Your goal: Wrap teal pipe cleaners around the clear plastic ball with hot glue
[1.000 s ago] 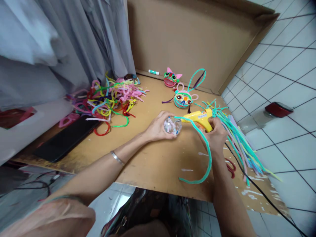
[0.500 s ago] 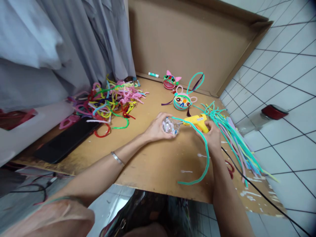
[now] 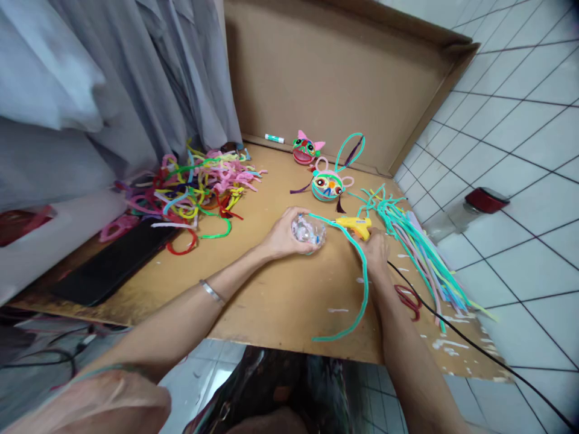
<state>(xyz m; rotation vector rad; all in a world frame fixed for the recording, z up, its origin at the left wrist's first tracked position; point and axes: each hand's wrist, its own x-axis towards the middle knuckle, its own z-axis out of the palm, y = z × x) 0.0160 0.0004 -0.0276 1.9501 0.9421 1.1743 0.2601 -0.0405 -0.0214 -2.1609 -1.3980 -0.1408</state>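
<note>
- Head view: the left grip [image 3: 284, 234] curls around a clear ball [image 3: 312, 235] over the middle of the surface [image 3: 271, 295].
- A teal pipe cleaner [image 3: 365, 274] runs from the ball's top, arcing toward the near edge.
- The right grip [image 3: 376, 246] is wrapped round a yellow glue gun [image 3: 355, 226], nozzle just beside the ball.
- Beyond sits a whiskered ornament [image 3: 326, 187].
</note>
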